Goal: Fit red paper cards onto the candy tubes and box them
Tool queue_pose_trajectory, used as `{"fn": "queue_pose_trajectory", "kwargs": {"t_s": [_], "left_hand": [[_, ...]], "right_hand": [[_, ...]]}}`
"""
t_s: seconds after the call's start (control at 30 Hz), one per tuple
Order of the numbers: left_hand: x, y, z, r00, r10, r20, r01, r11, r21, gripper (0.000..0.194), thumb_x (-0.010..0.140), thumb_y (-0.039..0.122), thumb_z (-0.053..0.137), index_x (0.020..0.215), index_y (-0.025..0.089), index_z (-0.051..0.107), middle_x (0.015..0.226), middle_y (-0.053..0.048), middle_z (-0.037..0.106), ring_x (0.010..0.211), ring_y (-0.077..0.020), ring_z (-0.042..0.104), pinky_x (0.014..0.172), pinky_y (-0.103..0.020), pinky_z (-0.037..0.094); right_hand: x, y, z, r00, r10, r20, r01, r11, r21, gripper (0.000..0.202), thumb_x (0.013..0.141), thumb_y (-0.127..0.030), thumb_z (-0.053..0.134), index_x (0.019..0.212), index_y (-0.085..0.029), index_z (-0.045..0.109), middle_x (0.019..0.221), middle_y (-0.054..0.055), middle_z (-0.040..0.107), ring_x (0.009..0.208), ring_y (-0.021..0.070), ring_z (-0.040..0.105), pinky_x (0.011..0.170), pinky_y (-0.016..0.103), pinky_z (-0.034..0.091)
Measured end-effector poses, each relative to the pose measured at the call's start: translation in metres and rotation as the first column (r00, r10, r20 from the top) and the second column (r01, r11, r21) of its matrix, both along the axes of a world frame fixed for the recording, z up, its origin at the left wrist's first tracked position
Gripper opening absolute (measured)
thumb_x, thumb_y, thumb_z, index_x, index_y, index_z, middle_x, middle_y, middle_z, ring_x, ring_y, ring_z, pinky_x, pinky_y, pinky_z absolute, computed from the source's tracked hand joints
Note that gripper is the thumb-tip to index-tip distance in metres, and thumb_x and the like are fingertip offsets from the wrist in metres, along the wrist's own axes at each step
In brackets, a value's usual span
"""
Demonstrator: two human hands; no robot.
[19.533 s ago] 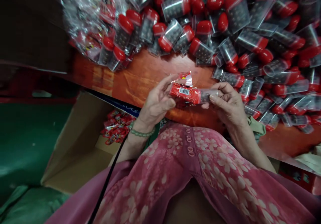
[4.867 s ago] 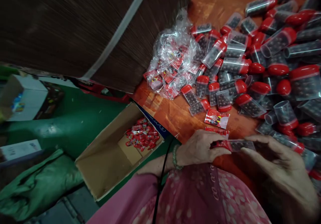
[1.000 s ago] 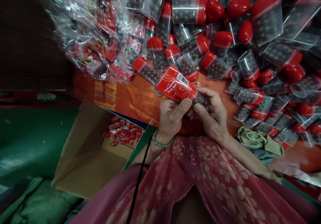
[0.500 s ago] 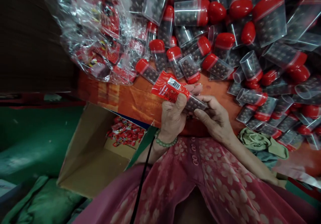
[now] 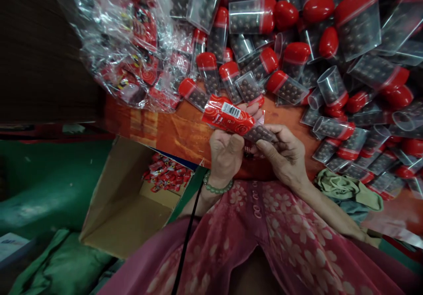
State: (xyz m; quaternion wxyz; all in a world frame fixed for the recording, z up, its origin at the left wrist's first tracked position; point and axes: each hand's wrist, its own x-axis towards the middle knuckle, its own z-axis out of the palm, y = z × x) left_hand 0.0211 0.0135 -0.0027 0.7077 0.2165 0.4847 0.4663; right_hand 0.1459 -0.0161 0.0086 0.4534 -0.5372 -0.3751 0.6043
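Observation:
Between my hands is a clear tube of dark balls (image 5: 261, 134), its left part covered by a red printed wrapper (image 5: 228, 114) with a barcode. My right hand (image 5: 286, 154) pinches the tube's right end between thumb and fingers. My left hand (image 5: 227, 154), with a green bead bracelet at the wrist, lies under the wrapper; its thumb is off the wrapper and its fingers reach out behind it, apart from the thumb. Something small, red and dark shows below the tube, partly hidden by my hands.
Many red-capped clear tubes (image 5: 251, 17) are heaped at the back and right. A clear plastic bag (image 5: 132, 43) of red wrappers lies back left. Below the orange table edge (image 5: 158, 127) stands a cardboard box (image 5: 125, 207) with red packets. A green cloth (image 5: 346, 189) lies at the right.
The left thumb has come off the wrapper and moved down. The wrapper now shows more of its printed face and sits slightly further right along with the tube.

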Motion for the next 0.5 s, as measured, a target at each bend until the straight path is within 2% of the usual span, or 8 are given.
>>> {"fn": "queue_pose_trajectory", "kwargs": {"t_s": [0.1,0.23,0.3,0.37,0.43,0.5], "left_hand": [[-0.001,0.003,-0.002,0.997,0.068,0.033,-0.071,0.995,0.076,0.049,0.072,0.068,0.081,0.093,0.026,0.070,0.101,-0.006,0.076,0.110,-0.0251,0.072,0.078,-0.033,0.061],[-0.003,0.002,-0.009,0.998,-0.005,0.067,-0.003,0.994,0.109,0.042,0.076,0.063,0.080,0.091,0.026,0.069,0.095,-0.004,0.076,0.107,-0.0249,0.073,0.081,-0.034,0.062],[-0.006,0.000,-0.013,0.996,-0.060,0.067,0.049,0.987,0.151,0.039,0.077,0.060,0.081,0.092,0.026,0.069,0.096,-0.004,0.077,0.097,-0.0231,0.075,0.075,-0.033,0.061],[-0.010,-0.001,-0.015,0.988,-0.140,0.068,0.126,0.976,0.179,0.037,0.079,0.058,0.079,0.095,0.026,0.071,0.098,-0.005,0.078,0.079,-0.0190,0.073,0.064,-0.031,0.059],[-0.014,-0.002,-0.014,0.974,-0.218,0.058,0.207,0.965,0.158,0.039,0.082,0.059,0.076,0.100,0.024,0.072,0.096,-0.005,0.078,0.061,-0.0145,0.066,0.055,-0.029,0.055],[-0.016,-0.003,-0.011,0.960,-0.275,0.049,0.268,0.956,0.116,0.041,0.084,0.059,0.074,0.105,0.024,0.073,0.092,-0.005,0.078,0.054,-0.0118,0.060,0.050,-0.028,0.051]], "right_hand": [[0.000,-0.002,-0.005,0.988,-0.025,0.152,0.007,0.993,0.121,0.021,0.094,-0.035,0.070,0.112,-0.025,0.065,0.086,-0.002,0.074,0.068,0.0107,0.069,0.062,0.024,0.058],[0.001,-0.005,-0.009,0.935,-0.081,0.346,-0.028,0.954,0.297,0.019,0.093,-0.030,0.069,0.112,-0.027,0.066,0.096,0.001,0.076,0.076,0.0140,0.071,0.071,0.029,0.059],[0.003,-0.005,-0.008,0.956,-0.038,0.290,-0.035,0.969,0.243,0.018,0.094,-0.035,0.069,0.109,-0.026,0.067,0.094,0.001,0.076,0.076,0.0149,0.072,0.070,0.030,0.060],[0.006,-0.003,-0.006,0.992,0.048,0.121,-0.061,0.992,0.109,0.021,0.093,-0.043,0.069,0.104,-0.025,0.066,0.087,0.000,0.076,0.071,0.0141,0.072,0.066,0.028,0.061],[0.007,-0.001,-0.003,0.993,0.103,-0.053,-0.104,0.994,-0.022,0.026,0.092,-0.048,0.070,0.101,-0.024,0.066,0.078,-0.002,0.074,0.066,0.0133,0.072,0.063,0.027,0.061],[0.007,0.002,-0.001,0.986,0.096,-0.139,-0.108,0.991,-0.077,0.029,0.091,-0.049,0.072,0.101,-0.024,0.064,0.075,-0.003,0.073,0.063,0.0126,0.072,0.061,0.026,0.062]]}}
